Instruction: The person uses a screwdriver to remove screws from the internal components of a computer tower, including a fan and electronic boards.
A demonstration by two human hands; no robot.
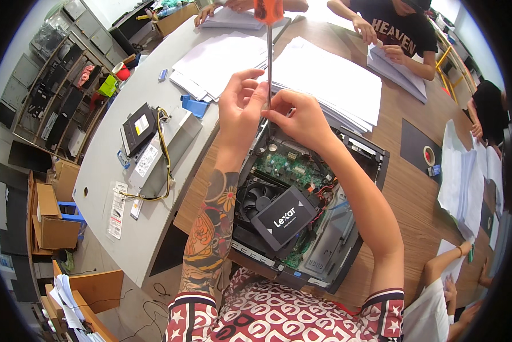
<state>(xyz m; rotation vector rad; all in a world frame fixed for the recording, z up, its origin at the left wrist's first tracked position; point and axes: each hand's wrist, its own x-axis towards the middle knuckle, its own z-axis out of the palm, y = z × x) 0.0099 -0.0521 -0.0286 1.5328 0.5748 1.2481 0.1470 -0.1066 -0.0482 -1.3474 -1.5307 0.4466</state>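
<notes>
An open computer case (pixel 375 157) lies on the brown table, showing a green circuit board (pixel 284 165), a black fan (pixel 256 199) and a flat black drive (pixel 284 218) resting on top. A long screwdriver with an orange handle (pixel 268 10) stands upright over the far end of the case. My left hand (pixel 240 102) and my right hand (pixel 302 117) both pinch its metal shaft (pixel 269 62) low down, just above the board. The tip is hidden between my fingers.
On the grey desk to the left lie a power supply (pixel 168 151) with yellow cables, an optical drive (pixel 137 128) and a blue bracket (pixel 194 105). Stacks of white paper (pixel 330 80) sit beyond the case. Other people handle paper at the far and right sides. Cardboard boxes (pixel 54 225) stand on the floor at left.
</notes>
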